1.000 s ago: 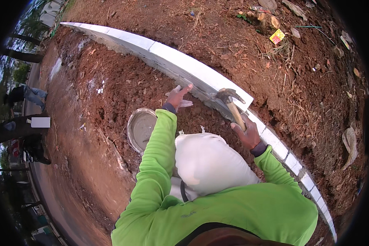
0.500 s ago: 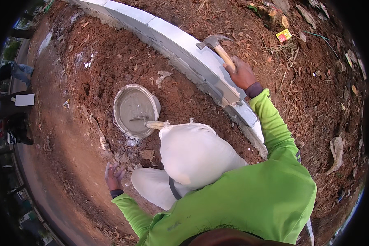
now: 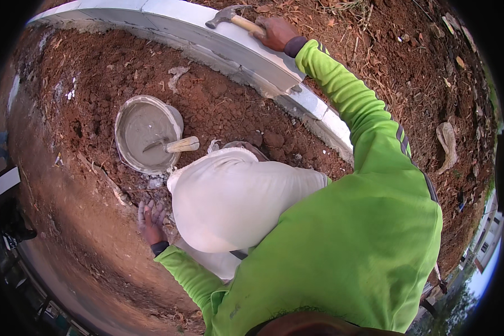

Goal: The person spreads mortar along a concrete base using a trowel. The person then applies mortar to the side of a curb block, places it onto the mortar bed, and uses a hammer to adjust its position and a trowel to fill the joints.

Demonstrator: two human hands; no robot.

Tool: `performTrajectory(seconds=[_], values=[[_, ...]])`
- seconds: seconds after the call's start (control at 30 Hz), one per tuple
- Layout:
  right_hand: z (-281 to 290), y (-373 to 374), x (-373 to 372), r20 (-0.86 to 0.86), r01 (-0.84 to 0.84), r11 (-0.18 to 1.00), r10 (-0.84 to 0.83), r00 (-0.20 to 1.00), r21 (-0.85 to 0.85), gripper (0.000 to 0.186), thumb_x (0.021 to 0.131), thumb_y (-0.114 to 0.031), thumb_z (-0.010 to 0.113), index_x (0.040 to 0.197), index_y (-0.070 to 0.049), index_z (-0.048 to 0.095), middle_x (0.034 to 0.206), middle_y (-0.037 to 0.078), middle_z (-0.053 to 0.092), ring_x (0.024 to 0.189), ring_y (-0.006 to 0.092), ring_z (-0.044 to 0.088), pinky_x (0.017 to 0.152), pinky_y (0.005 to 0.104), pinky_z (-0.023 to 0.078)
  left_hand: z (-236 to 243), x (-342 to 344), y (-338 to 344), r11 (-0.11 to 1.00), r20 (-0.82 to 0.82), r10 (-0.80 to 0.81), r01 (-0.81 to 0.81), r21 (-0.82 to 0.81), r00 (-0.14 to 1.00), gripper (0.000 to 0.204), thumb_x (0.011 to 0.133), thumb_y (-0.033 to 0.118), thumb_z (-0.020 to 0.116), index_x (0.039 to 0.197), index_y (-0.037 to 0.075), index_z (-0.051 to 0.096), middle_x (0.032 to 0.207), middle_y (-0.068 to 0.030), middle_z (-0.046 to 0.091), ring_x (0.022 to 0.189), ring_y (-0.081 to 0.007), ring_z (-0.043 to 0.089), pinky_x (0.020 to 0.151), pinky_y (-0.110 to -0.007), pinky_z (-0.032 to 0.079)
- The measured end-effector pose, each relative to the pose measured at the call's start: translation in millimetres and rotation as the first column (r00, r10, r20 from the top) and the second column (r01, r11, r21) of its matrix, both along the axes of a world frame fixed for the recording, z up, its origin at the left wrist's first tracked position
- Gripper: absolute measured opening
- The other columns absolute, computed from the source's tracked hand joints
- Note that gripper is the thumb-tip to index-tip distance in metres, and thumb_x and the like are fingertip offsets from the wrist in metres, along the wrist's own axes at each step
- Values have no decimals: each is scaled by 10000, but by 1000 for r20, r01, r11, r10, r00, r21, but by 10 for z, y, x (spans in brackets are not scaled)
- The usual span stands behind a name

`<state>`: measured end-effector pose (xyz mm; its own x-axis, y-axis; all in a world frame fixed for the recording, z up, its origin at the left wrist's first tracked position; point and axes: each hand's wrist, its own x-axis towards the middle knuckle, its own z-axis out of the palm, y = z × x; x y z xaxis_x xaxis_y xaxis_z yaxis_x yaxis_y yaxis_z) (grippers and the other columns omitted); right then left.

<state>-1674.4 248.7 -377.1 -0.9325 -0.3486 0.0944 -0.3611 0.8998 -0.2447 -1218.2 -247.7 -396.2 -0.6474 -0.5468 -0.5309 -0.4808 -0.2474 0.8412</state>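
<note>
My right hand (image 3: 278, 33) is wrapped round the wooden handle of a claw hammer (image 3: 225, 15). The hammer's metal head is over the pale top face of a low, curved block wall (image 3: 171, 11). My left hand (image 3: 152, 222) hangs low beside my left knee, grey dust on its spread fingers, with nothing in it. Ahead of that hand a round bucket (image 3: 177, 119) contains wet grey mortar (image 3: 141, 124). A trowel (image 3: 181, 145) leans in the bucket, its blade partly sunk in the mortar and its wooden handle sticking out over the rim toward my knee.
Loose reddish soil (image 3: 218, 101) lies between the bucket and the wall. Beyond the wall the ground is strewn with dry leaves and a pale crumpled scrap (image 3: 446, 147). A dry stick-like piece (image 3: 103, 178) lies left of the bucket. The wall's lower course (image 3: 313, 105) runs on toward my right arm.
My right hand has carried the hammer farther along the wall, away from my body, its arm stretching out more. My left hand stays open. The whole view has shifted, and my knees have moved.
</note>
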Motion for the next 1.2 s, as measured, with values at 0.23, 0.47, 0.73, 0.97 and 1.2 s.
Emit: performTrajectory(seconds=[0.23, 0.47, 0.73, 0.97, 1.2], values=[[283, 245, 50, -50, 33, 997, -29, 998, 72, 356, 915, -410, 686, 1134, -140, 760, 993, 175, 744, 914, 357, 710, 844, 457, 568, -235, -14, 48, 995, -28, -104, 104, -3, 994, 546, 1042, 295, 576, 1499, 51, 404, 1352, -187, 598, 1088, -309, 680, 882, -391, 593], [175, 441, 99, 48, -59, 997, 57, 997, 46, 213, 848, -304, 743, 973, -137, 784, 877, 157, 740, 809, 341, 712, 771, 440, 564, -296, -403, -3, 995, -77, -85, 88, 40, 993, 566, 1040, 311, 582, 1502, 38, 399, 1333, -170, 619, 1063, -280, 693, 869, -386, 598], [22, 532, 153, 93, -112, 994, 113, 989, -18, 364, 866, -393, 690, 1076, -104, 758, 895, 196, 742, 835, 364, 718, 757, 491, 558, -396, -689, 101, 983, -21, -174, 172, -67, 984, 564, 1032, 312, 602, 1500, 55, 419, 1348, -168, 606, 1068, -273, 696, 821, -332, 587], [468, -484, 1547, 264, -228, 850, 384, 885, -474, 310, 957, -354, 679, 965, -46, 718, 827, 131, 671, 718, 247, 663, 683, 369, 527, -766, -746, 3, 989, -65, -116, 109, -99, 991, 601, 1024, 289, 607, 1501, 18, 361, 1344, -195, 558, 1045, -353, 692, 855, -411, 608], [433, -1767, 1746, 606, -113, 822, 496, 622, -558, 678, 957, -561, 591, 1272, 38, 566, 888, 243, 699, 829, 383, 696, 774, 457, 543, -687, -1066, 14, 978, -71, 193, -186, 97, 979, 484, 1007, 301, 617, 1399, 52, 481, 1248, -193, 611, 964, -331, 695, 796, -450, 619]])
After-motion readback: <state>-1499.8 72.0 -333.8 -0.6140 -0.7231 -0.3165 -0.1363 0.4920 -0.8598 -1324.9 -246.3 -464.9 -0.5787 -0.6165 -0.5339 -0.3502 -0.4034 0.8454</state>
